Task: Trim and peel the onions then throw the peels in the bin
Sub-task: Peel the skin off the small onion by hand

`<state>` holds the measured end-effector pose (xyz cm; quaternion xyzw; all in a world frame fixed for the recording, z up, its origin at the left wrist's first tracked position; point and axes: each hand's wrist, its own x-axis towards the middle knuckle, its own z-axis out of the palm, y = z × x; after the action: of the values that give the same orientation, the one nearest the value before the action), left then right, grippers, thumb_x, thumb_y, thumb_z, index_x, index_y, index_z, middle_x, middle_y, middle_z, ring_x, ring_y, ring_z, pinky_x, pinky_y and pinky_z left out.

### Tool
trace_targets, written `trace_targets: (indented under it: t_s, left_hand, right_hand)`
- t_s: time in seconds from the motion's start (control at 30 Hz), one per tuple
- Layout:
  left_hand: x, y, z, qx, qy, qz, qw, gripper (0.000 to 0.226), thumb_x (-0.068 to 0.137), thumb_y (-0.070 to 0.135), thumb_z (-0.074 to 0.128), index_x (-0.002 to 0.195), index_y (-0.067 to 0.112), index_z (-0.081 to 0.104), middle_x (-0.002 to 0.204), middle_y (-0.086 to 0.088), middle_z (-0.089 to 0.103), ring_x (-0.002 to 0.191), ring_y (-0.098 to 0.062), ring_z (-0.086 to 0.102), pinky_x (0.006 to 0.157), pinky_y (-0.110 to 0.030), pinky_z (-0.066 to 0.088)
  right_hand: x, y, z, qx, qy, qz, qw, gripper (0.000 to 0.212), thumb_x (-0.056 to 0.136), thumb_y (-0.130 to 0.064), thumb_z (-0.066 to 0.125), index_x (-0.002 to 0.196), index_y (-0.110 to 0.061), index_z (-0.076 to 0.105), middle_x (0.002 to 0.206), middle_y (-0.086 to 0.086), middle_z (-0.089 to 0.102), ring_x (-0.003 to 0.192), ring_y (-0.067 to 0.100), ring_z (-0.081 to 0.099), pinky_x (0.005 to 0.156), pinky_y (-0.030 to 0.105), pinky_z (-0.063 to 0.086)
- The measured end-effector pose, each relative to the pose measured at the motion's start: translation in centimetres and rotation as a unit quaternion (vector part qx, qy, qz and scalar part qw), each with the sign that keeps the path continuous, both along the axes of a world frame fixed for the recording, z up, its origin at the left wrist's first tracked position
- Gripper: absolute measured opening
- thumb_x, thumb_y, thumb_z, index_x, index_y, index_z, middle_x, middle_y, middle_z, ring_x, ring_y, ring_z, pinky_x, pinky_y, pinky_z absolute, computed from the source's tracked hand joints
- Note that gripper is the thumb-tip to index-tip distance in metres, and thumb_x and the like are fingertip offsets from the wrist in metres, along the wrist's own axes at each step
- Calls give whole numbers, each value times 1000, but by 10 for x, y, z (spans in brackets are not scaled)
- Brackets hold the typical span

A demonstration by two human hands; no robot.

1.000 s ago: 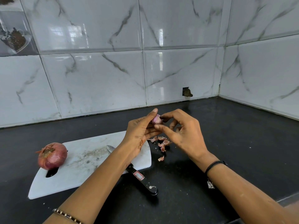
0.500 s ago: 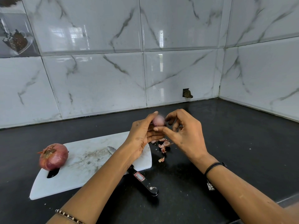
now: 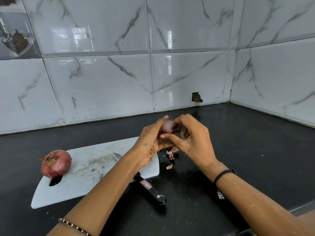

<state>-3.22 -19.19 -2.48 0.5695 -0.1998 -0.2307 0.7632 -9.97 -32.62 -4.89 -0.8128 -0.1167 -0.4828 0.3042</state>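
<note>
Both hands are up over the counter (image 3: 238, 150): the left hand (image 3: 150, 142) cups the small onion (image 3: 167, 126) in curled fingers; the right hand (image 3: 192, 140) pinches its top, thumb and fingers closed on it; peels (image 3: 171, 153) lie scattered just below. This looks like peeling, 1 onion nearly bare; next comes stripping the last skin, then the big onion (image 3: 56, 163), unpeeled on the board (image 3: 88, 167), with the knife (image 3: 150, 188) ready; no bin in view.
</note>
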Motion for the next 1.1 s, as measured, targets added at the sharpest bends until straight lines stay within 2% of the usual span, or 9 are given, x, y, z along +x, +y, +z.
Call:
trace_targets:
  t_s: [0.07, 0.17, 0.33, 0.53, 0.63, 0.77, 0.87, 0.97, 1.1]
  left_hand:
    - [0, 0, -1, 4, -9, 7, 1000, 37, 98, 36, 63, 107, 2, 74, 105, -24, 74, 80, -22, 72, 73, -37, 64]
    - [0, -2, -2, -7, -22, 28, 999, 35, 98, 35, 64, 100, 2, 76, 93, -22, 74, 72, -19, 71, 69, -35, 64]
    - [2, -7, -6, -24, -22, 50, 998, 43, 97, 35, 65, 105, -7, 72, 84, -16, 74, 63, -14, 69, 73, -36, 65]
    - [2, -6, -5, -16, -17, 38, 999, 41, 98, 38, 63, 102, -1, 74, 101, -27, 75, 92, -30, 75, 77, -33, 64]
    - [2, -5, -6, -16, -9, 30, 999, 45, 99, 38, 61, 107, -4, 73, 106, -30, 72, 98, -34, 72, 82, -37, 64]
    - [4, -3, -5, -20, -8, 37, 999, 45, 100, 39, 59, 107, -4, 72, 92, -22, 75, 78, -22, 73, 74, -34, 64]
    - [8, 1, -4, -27, -6, 54, 998, 46, 99, 39, 60, 109, -4, 72, 92, -20, 74, 68, -17, 70, 67, -30, 62]
    - [12, 4, -4, -20, -20, 68, 997, 44, 99, 41, 60, 108, 0, 74, 98, -18, 77, 69, -15, 70, 71, -28, 62]
    - [13, 4, -4, -28, -21, 76, 996, 43, 96, 37, 65, 111, -2, 74, 99, -18, 76, 75, -17, 70, 72, -25, 61]
  right_hand:
    - [0, 0, 0, -6, 0, 2, 1000, 35, 79, -44, 84, 92, -19, 63, 87, -9, 56, 68, 16, 53, 58, 42, 51]
    - [0, 0, 0, 5, -1, -1, 1000, 35, 78, -42, 86, 92, -19, 64, 87, -8, 57, 67, 16, 53, 58, 39, 51]
    - [1, 0, 0, 24, 3, -1, 1000, 33, 77, -36, 88, 93, -18, 66, 86, -8, 59, 66, 17, 54, 59, 33, 50]
    - [3, 0, -2, 46, 24, -3, 999, 30, 78, -35, 88, 83, -16, 65, 79, -9, 57, 67, 16, 53, 57, 20, 45]
    - [2, 1, 0, 65, 36, -9, 997, 37, 73, -40, 90, 84, -18, 62, 78, -8, 60, 64, 15, 54, 56, 20, 47]
    - [-1, 2, 2, 85, 42, 2, 995, 45, 69, -44, 91, 93, -19, 63, 78, -8, 63, 62, 16, 56, 58, 22, 50]
    - [0, 2, 2, 66, 38, 12, 997, 39, 76, -41, 88, 101, -19, 68, 87, -10, 65, 63, 17, 59, 61, 21, 51]
    - [1, -1, 1, 29, 32, 6, 999, 27, 86, -31, 82, 109, -19, 73, 98, -12, 67, 65, 16, 61, 61, 17, 49]
    - [2, -3, -1, -13, 30, -23, 999, 23, 90, -26, 78, 111, -18, 77, 98, -12, 69, 67, 12, 62, 63, 15, 49]
